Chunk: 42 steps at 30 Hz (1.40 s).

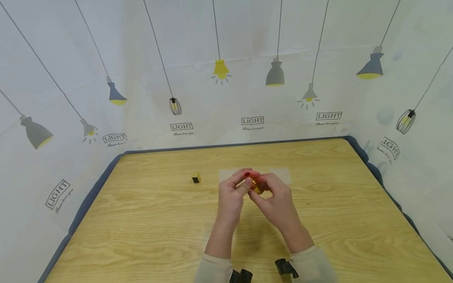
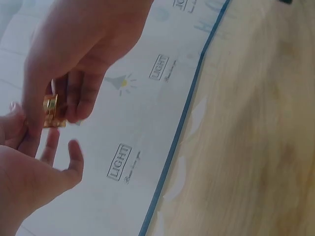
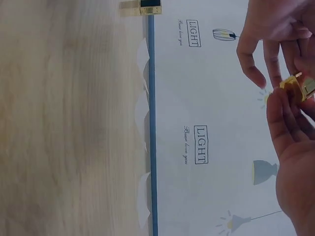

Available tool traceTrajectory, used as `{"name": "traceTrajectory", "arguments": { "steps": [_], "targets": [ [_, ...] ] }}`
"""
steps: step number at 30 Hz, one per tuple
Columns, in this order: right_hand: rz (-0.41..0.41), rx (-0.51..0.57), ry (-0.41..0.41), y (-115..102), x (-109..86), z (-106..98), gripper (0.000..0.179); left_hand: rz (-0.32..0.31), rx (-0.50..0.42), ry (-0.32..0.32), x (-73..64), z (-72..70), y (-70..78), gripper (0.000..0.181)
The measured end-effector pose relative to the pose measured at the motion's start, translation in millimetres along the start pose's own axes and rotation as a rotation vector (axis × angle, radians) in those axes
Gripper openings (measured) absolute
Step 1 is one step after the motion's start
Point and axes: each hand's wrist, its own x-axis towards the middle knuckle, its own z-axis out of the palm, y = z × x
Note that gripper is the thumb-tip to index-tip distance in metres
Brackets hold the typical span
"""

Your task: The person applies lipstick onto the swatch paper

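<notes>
Steadiness matters most, I judge, as my left hand and right hand both pinch the small gold piece above the desk, so light, even fingertip pressure suits.

Pretty much one word on repeat, tbh: "LIGHT" in thin-framed black capitals, printed on the white backdrop. In the head view, three upright labels along the back, two slanted ones on the left side, plus a tilted one on the right, only "IGHT" really clear there. Under the back ones, a tiny cursive line ending in "love you", first word too fuzzy to call. Left wrist view: two full "LIGHT" boxes, plus a cut-off one up top. Right wrist view: two sideways boxes, same cursive alongside.
</notes>
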Motion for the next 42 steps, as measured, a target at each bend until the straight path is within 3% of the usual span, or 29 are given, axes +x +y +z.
{"name": "traceTrajectory", "arguments": {
  "steps": [3, 5, 11, 14, 17, 23, 32, 42],
  "targets": [
    [-0.08, 0.019, -0.039, 2.3, 1.8, -4.2, 0.033, -0.009, 0.002, -0.075, 1.3, -7.5, 2.4, 0.027],
    [-0.084, 0.108, -0.104, 4.2, 2.8, -8.2, 0.033, -0.009, 0.0, -0.122, 1.4, -11.8, 4.2, 0.03],
    [0.107, 0.456, -0.377, 9.9, 1.6, -22.3, 0.033, -0.019, -0.032, -0.226, -1.1, -17.7, 8.6, 0.031],
    [0.177, 0.561, -0.45, 11.3, 1.3, -27.2, 0.035, -0.032, -0.063, -0.265, -1.7, -17.5, 9.6, 0.033],
    [0.228, 0.668, -0.463, 12.7, 0.4, -28.6, 0.04, -0.044, -0.101, -0.286, -1.3, -17.1, 9.3, 0.038],
    [0.311, 1.017, -0.448, 10.6, -1.0, -24.6, 0.038, -0.027, -0.141, -0.313, -0.9, -16.3, 9.2, 0.054],
    [0.391, 1.048, -0.46, 8.2, -0.6, -23.3, 0.038, -0.045, -0.142, -0.303, -0.9, -16.2, 10.7, 0.055],
    [0.573, 1.204, -0.531, 7.8, 1.0, -25.0, 0.038, -0.088, -0.127, -0.307, -0.9, -15.3, 8.6, 0.049]
  ]
}}
